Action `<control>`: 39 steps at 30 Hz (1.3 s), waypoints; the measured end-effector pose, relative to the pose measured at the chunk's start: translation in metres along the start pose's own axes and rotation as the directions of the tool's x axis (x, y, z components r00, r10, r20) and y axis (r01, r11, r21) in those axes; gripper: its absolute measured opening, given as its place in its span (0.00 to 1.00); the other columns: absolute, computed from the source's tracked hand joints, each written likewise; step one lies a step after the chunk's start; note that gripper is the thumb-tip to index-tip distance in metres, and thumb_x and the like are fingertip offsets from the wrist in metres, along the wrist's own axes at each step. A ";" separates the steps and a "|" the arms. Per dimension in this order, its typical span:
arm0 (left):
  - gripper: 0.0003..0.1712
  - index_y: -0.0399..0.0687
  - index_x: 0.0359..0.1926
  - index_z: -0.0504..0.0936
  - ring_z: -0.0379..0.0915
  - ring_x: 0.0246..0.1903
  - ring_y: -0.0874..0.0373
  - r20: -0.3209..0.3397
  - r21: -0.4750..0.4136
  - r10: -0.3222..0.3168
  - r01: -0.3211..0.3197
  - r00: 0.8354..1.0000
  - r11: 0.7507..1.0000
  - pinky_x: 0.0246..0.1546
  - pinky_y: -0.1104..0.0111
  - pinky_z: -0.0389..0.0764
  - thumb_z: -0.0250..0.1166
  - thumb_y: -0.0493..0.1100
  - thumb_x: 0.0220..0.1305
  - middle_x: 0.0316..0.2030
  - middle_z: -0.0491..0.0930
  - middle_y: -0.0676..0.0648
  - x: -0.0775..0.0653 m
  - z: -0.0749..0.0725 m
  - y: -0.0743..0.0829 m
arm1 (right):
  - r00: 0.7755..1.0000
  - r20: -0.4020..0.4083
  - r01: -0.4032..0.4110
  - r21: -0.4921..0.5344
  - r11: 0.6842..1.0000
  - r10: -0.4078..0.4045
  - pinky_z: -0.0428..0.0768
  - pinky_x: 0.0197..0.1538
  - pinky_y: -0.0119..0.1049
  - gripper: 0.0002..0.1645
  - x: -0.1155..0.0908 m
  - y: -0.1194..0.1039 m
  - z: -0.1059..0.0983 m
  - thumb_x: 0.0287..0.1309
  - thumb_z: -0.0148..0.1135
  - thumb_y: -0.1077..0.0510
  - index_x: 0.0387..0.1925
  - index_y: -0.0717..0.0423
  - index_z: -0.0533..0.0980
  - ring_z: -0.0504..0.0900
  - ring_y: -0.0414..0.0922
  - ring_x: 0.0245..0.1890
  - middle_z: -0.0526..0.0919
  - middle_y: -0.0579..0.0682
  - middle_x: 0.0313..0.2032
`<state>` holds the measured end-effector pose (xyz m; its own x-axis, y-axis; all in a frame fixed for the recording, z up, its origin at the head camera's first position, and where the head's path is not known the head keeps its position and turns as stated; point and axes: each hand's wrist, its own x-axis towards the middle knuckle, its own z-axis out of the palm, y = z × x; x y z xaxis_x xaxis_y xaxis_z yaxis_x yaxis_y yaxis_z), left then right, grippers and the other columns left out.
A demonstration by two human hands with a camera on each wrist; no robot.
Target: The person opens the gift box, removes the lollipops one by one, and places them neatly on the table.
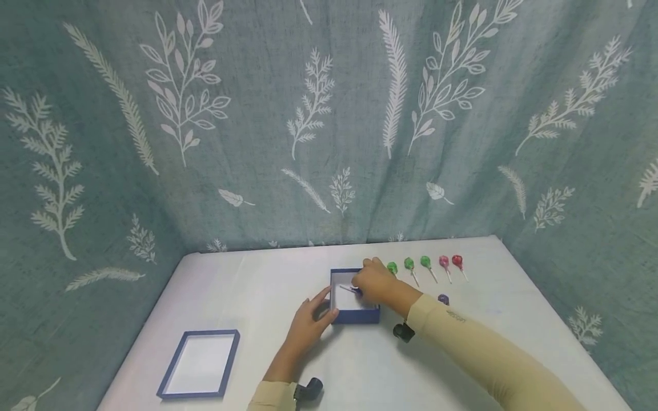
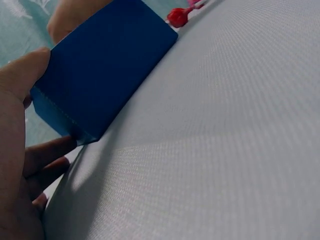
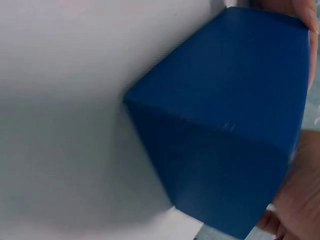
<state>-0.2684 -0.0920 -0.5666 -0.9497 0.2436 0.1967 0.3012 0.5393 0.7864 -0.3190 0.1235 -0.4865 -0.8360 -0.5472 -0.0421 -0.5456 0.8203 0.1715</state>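
A blue box point(image 1: 356, 317) with a white inside stands open-topped mid-table. My left hand point(image 1: 307, 326) holds its near left corner, the thumb point(image 2: 37, 62) at the upper edge and the other fingers lower along the left side. My right hand point(image 1: 377, 282) reaches over the right wall into the box, its fingers curled at the dark purple head of a lollipop point(image 1: 348, 289). The white stick points left over the box floor. In the right wrist view the box walls point(image 3: 215, 100) hide most of that hand's fingers.
Behind the right arm lie green lollipops point(image 1: 425, 261), a pink lollipop point(image 1: 444, 261) and a red lollipop point(image 1: 457, 261) in a row. Another purple lollipop point(image 1: 443, 298) shows partly above the right sleeve. At the left lies a blue-edged lid point(image 1: 231, 362), white side up. A patterned curtain point(image 1: 308, 142) hangs behind.
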 end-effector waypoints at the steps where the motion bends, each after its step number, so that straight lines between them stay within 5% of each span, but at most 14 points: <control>1: 0.34 0.66 0.69 0.69 0.59 0.67 0.38 0.001 0.000 -0.001 0.001 1.000 1.000 0.69 0.43 0.48 0.62 0.63 0.63 0.53 0.81 0.48 0.000 0.000 -0.001 | 1.000 0.004 -0.007 -0.013 1.000 0.007 0.65 0.36 0.39 0.09 0.001 -0.002 -0.001 0.50 0.72 0.51 0.36 0.42 0.85 0.66 0.42 0.30 0.82 0.37 0.27; 6: 0.35 0.62 0.69 0.68 0.63 0.64 0.40 0.015 -0.013 0.045 -0.045 0.999 0.999 0.70 0.44 0.48 0.62 0.63 0.63 0.52 0.82 0.47 0.000 -0.001 -0.001 | 0.999 0.010 -0.035 -0.060 0.998 0.036 0.65 0.36 0.39 0.07 0.002 -0.007 -0.005 0.53 0.70 0.54 0.36 0.43 0.84 0.66 0.43 0.29 0.83 0.39 0.28; 15: 0.34 0.58 0.69 0.69 0.68 0.61 0.43 -0.013 0.006 0.105 -0.105 0.994 0.994 0.70 0.46 0.49 0.62 0.61 0.65 0.50 0.82 0.46 0.003 -0.004 0.000 | 0.999 0.012 -0.046 0.026 0.999 0.045 0.64 0.35 0.38 0.12 0.000 -0.007 -0.002 0.50 0.71 0.54 0.40 0.42 0.85 0.67 0.42 0.30 0.82 0.37 0.30; 25: 0.34 0.57 0.69 0.69 0.69 0.61 0.44 0.001 0.005 0.101 -0.101 0.995 0.995 0.70 0.46 0.49 0.61 0.60 0.66 0.51 0.82 0.46 0.001 0.000 -0.002 | 0.998 -0.041 -0.048 0.103 0.993 0.053 0.64 0.35 0.38 0.14 -0.007 -0.008 0.001 0.54 0.68 0.48 0.43 0.44 0.83 0.68 0.42 0.30 0.82 0.39 0.31; 33: 0.33 0.60 0.69 0.69 0.66 0.63 0.40 0.004 0.022 0.032 -0.032 0.999 0.999 0.69 0.44 0.50 0.63 0.58 0.65 0.52 0.82 0.45 0.001 0.001 0.001 | 0.977 -0.147 -0.108 0.299 0.948 0.158 0.68 0.46 0.43 0.19 -0.042 0.017 -0.015 0.58 0.65 0.50 0.51 0.47 0.78 0.74 0.43 0.42 0.82 0.43 0.43; 39: 0.34 0.64 0.69 0.69 0.63 0.65 0.41 0.003 0.017 -0.019 0.019 1.000 1.000 0.70 0.47 0.48 0.64 0.59 0.63 0.54 0.81 0.46 0.001 0.004 0.001 | 0.923 -0.264 -0.170 0.373 0.912 0.280 0.73 0.49 0.47 0.17 -0.090 0.054 -0.013 0.61 0.63 0.54 0.51 0.50 0.78 0.76 0.46 0.46 0.78 0.45 0.42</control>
<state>-0.2692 -0.0882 -0.5677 -0.9551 0.2355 0.1797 0.2842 0.5573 0.7801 -0.2725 0.2143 -0.4612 -0.9087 -0.3196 0.2685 -0.3777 0.9033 -0.2033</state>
